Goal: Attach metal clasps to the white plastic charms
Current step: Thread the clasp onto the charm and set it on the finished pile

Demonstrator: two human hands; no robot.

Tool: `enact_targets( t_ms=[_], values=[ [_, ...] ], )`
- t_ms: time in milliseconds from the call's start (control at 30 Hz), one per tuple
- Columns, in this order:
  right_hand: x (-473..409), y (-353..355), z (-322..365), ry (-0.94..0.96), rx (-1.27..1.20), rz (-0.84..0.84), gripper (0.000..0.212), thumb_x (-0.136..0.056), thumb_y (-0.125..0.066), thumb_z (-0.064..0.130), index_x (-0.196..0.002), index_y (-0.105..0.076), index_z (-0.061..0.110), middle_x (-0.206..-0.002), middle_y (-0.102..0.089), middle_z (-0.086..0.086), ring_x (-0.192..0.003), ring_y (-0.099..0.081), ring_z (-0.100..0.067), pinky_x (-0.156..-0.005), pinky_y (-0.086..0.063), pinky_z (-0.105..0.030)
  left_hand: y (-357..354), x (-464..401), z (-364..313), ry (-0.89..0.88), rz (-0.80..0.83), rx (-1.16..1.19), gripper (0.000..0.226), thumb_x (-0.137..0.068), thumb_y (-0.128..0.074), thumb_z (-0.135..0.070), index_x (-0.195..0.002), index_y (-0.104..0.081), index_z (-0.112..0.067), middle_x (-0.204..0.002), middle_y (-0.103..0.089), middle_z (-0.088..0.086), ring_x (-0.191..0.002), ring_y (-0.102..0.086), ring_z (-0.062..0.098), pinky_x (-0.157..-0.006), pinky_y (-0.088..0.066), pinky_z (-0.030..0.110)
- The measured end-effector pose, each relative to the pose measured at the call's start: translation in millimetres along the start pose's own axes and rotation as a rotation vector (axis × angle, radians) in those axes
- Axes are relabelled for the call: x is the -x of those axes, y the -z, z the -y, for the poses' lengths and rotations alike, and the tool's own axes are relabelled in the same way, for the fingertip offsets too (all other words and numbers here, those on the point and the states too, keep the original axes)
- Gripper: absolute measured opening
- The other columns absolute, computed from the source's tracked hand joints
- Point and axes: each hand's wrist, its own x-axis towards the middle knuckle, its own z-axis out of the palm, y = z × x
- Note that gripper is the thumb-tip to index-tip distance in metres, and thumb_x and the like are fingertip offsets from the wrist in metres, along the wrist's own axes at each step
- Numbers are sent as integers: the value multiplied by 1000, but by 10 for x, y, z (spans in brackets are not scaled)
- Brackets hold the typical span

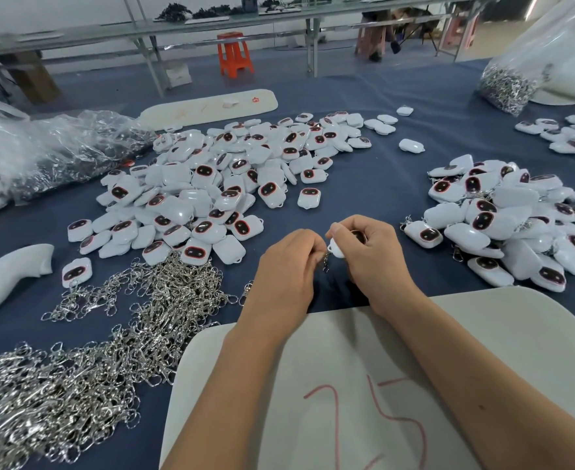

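Observation:
My right hand (370,256) grips a white plastic charm (336,250), mostly hidden under its fingers, with only one corner showing. My left hand (287,266) pinches a metal clasp (326,262) that hangs right at that corner, the two hands almost touching. A big heap of white charms with dark red-rimmed faces (218,184) lies ahead on the blue cloth. Loose silver clasps (86,351) spread in a pile at my left. On the right sits a second heap of charms (503,225), with clasps showing among them.
A white board (330,385) marked with red numbers lies under my forearms. Crumpled plastic bags (42,150) hold more clasps at the far left, and a bag of clasps (509,86) stands far right. A white plastic piece (11,276) lies at the left edge.

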Motion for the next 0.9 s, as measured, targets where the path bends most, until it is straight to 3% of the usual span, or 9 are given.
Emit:
enact_targets(
  t_ms=[267, 533, 733, 900],
  values=[
    [5, -7, 17, 3, 43, 14, 27, -98, -64, 27, -72, -70, 20, -59, -55, 4, -54, -41, -13, -48, -33, -21, -46, -3, 30, 66, 2, -28, 18, -97, -52, -4, -85, -56, -16, -80, -58, -7, -77, -53, 18, -71, -46, 44],
    [37, -24, 44, 66, 160, 11, 23, -99, -62, 21, -78, -68, 15, -52, -55, 20, -49, -48, -1, -50, -35, -11, -60, 11, -4, 113, 5, -119, 15, -98, -51, -6, -86, -58, -14, -85, -60, -3, -81, -54, 23, -74, -45, 44],
    [78, -23, 70, 113, 200, 3, 23, -99, -59, 17, -77, -65, 12, -57, -60, 15, -53, -50, -4, -53, -36, -13, -54, -6, -73, 145, 45, -220, 18, -94, -51, -1, -89, -54, -18, -90, -58, -3, -84, -51, 24, -71, -35, 36],
    [146, -32, 77, 265, 251, -50, 21, -100, -56, 13, -79, -58, 11, -63, -61, 5, -57, -52, -11, -55, -40, -26, -104, -58, -207, 215, 105, -395, 25, -89, -49, 3, -96, -45, -21, -104, -59, 4, -93, -54, 28, -69, -24, 30]
  ],
)
